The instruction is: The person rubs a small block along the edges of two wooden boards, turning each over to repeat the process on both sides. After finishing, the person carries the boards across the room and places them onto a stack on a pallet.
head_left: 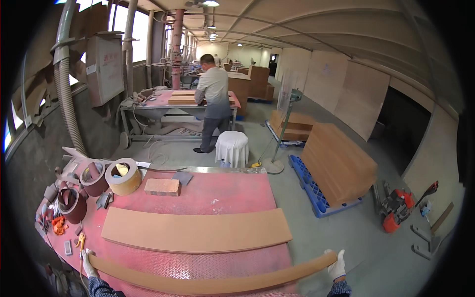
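A long, narrow brown board (pixel 213 284) spans the near edge of the red table, and its outline bends in the fisheye picture. My left hand (pixel 89 265), in a white glove, is closed around its left end. At the other end, past the table's right edge, my right hand (pixel 338 266) grips the board, also gloved in white. Just beyond it, a low stack of wider brown boards (pixel 198 230) lies flat on the red perforated tabletop (pixel 237 190). Close to my left hand lies a yellow air blow gun (pixel 80 240) with a hose.
Abrasive rolls (pixel 123 183), an orange cloth (pixel 59 225) and a tan block (pixel 162 187) occupy the table's left and far parts. Ahead, a co-worker (pixel 215 99) stands at another bench near a covered stool (pixel 231 148). Right: stacked boards (pixel 336 163) on a blue pallet (pixel 314 198), and a red pallet truck (pixel 398 205).
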`<move>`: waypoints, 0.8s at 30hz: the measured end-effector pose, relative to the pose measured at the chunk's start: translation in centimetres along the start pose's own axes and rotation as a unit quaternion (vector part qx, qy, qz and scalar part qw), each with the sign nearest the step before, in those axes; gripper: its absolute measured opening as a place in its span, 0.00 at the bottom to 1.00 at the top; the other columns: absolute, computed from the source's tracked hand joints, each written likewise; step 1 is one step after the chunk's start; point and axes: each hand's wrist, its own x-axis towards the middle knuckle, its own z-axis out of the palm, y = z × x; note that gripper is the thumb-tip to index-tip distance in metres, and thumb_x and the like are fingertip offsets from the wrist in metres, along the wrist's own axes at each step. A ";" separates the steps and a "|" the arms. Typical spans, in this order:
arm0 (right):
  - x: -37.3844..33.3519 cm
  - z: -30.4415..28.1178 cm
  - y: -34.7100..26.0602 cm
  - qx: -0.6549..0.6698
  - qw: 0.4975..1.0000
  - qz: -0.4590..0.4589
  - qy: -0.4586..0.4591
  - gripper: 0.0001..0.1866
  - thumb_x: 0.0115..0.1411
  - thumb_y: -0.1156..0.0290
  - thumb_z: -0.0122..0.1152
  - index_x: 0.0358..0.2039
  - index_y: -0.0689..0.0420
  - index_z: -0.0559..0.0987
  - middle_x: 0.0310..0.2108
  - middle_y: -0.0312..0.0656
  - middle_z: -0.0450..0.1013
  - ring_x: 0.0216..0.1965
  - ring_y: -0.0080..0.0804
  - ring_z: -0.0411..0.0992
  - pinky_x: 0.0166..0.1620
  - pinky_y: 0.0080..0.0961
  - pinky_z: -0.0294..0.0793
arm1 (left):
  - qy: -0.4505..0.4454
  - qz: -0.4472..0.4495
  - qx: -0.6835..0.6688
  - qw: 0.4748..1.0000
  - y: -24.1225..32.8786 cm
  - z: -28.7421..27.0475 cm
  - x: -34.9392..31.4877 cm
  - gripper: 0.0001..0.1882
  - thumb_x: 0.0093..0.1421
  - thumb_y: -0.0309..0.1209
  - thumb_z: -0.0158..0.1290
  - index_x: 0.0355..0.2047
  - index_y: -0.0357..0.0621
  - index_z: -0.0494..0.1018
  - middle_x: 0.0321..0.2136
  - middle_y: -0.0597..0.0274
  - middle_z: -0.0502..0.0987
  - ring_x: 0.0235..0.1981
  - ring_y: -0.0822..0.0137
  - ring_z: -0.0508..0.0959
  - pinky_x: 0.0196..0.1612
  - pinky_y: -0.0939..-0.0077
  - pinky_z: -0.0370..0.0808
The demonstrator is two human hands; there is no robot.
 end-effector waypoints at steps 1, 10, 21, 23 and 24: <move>0.0 0.2 0.1 0.001 1.000 -0.011 0.019 0.39 0.66 0.40 0.34 0.49 0.70 0.70 0.47 0.49 0.72 0.53 0.40 0.67 0.59 0.32 0.63 | -0.007 -0.018 0.034 0.999 0.3 -0.7 -0.2 0.22 0.62 0.56 0.47 0.34 0.50 0.71 0.25 0.73 0.71 0.26 0.76 0.69 0.30 0.82 0.66; -2.5 1.4 -1.0 -0.018 0.999 -0.010 0.037 0.44 0.62 0.32 0.31 0.42 0.67 0.75 0.41 0.48 0.74 0.46 0.38 0.71 0.52 0.32 0.69 | 0.022 -0.092 0.021 0.995 4.8 2.6 -6.4 0.44 0.56 0.72 0.33 0.32 0.39 0.77 0.25 0.62 0.76 0.27 0.67 0.74 0.34 0.75 0.71; 0.5 0.0 2.0 0.039 0.988 -0.089 0.123 0.44 0.60 0.29 0.32 0.18 0.62 0.73 0.20 0.48 0.72 0.26 0.40 0.71 0.36 0.32 0.72 | -0.019 -0.039 -0.050 0.998 0.6 1.0 -4.6 0.43 0.59 0.70 0.27 0.25 0.38 0.71 0.23 0.55 0.71 0.27 0.63 0.69 0.34 0.75 0.66; 0.4 -0.8 1.6 0.010 0.990 -0.092 0.108 0.43 0.60 0.29 0.32 0.17 0.61 0.73 0.21 0.48 0.72 0.26 0.40 0.71 0.36 0.32 0.72 | -0.064 -0.091 -0.078 0.991 -0.6 0.8 -4.3 0.35 0.63 0.61 0.36 0.23 0.38 0.71 0.27 0.54 0.75 0.28 0.60 0.73 0.36 0.72 0.71; 0.4 -0.9 1.6 0.075 0.993 -0.075 0.055 0.43 0.60 0.29 0.32 0.18 0.61 0.73 0.20 0.48 0.71 0.27 0.40 0.70 0.36 0.32 0.72 | -0.064 -0.092 -0.077 0.991 -1.6 -0.4 -4.0 0.35 0.63 0.61 0.36 0.23 0.38 0.71 0.27 0.54 0.75 0.28 0.60 0.73 0.36 0.72 0.71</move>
